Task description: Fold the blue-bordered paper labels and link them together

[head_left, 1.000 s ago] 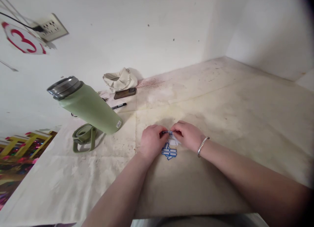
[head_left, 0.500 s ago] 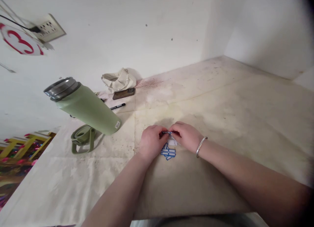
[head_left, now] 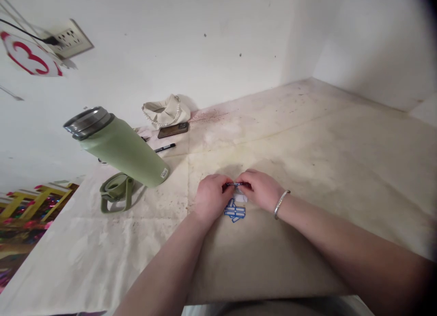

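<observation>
Close together over the table, my left hand (head_left: 212,195) and my right hand (head_left: 261,187) pinch a small, thin, dark-and-bluish piece (head_left: 236,184) between their fingertips. Both are closed on it; its kind is too small to make out. A silvery bracelet (head_left: 280,204) circles my right wrist. Just below the fingers lies a white paper-like piece (head_left: 241,197), partly hidden by my right hand. Nearer to me, several small white strips with blue borders (head_left: 235,212) lie overlapping in a little pile on the table.
A tall green bottle (head_left: 123,145) stands uncapped on the left, its green lid (head_left: 116,193) beside it. Behind are a black pen (head_left: 165,148), a phone (head_left: 173,130) and a cream bag (head_left: 166,112) with a pearl strap. The pale cloth-covered table (head_left: 307,147) meets the wall.
Hardly anything differs. Both hands keep the same pinch in the same place, and the whole view has shifted very slightly.
</observation>
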A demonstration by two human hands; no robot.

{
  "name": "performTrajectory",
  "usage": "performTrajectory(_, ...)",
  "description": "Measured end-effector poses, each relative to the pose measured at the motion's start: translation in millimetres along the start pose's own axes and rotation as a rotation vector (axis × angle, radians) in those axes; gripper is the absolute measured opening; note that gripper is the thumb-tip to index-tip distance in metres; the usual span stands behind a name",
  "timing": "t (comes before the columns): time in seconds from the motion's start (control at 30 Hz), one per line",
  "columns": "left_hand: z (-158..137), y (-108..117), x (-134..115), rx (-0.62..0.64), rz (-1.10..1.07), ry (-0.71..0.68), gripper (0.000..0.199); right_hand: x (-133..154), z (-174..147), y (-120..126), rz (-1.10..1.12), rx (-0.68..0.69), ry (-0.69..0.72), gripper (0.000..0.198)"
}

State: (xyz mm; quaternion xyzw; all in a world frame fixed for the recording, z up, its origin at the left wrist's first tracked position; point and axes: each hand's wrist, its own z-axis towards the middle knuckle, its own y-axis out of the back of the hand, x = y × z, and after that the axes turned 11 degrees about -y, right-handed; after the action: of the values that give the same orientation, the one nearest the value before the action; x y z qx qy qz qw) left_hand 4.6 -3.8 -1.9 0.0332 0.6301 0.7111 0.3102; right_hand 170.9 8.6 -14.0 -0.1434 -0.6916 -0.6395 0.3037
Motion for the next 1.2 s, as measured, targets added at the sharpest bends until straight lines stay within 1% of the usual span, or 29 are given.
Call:
performTrajectory(0.3, 0.7, 2.2, -3.9, 0.022, -0.022, -0.021, 0.014, 1.7, -0.3, 2.0, -0.006, 0.027, 0.024, 0.014)
performTrajectory(0.5, 0.5, 1.9, -4.4, 0.013, -0.03, -0.024, 0.013, 2.2, -1.1, 1.9, 0.018, 0.033, 0.012, 0.014)
performTrajectory(0.6, 0.4, 3.6, -3.6, -0.006, -0.025, 0.001, 0.013, 2.1, -1.6, 1.8, 0.046, 0.019, -0.008, 0.013)
performTrajectory(0.8, 1.2, 8.9, -1.7, -0.029, 0.003, 0.064, 0.014, -0.4, -1.6, 0.1, 0.12, -0.013, -0.048, 0.019)
performTrajectory(0.97, -1.4, 9.4, 1.7, -0.15, 0.046, 0.084, 0.016, -1.9, -1.9, 0.2, 0.171, -0.029, -0.068, 0.02)
performTrajectory(1.03, -2.3, 8.5, 1.3, -0.154, 0.05, 0.08, 0.014, -2.0, -1.7, 1.0, 0.191, -0.037, -0.08, 0.021)
performTrajectory(1.2, -2.0, 7.4, -3.2, -0.117, 0.017, 0.069, 0.012, -2.2, -1.2, 3.0, 0.224, -0.041, -0.1, 0.019)
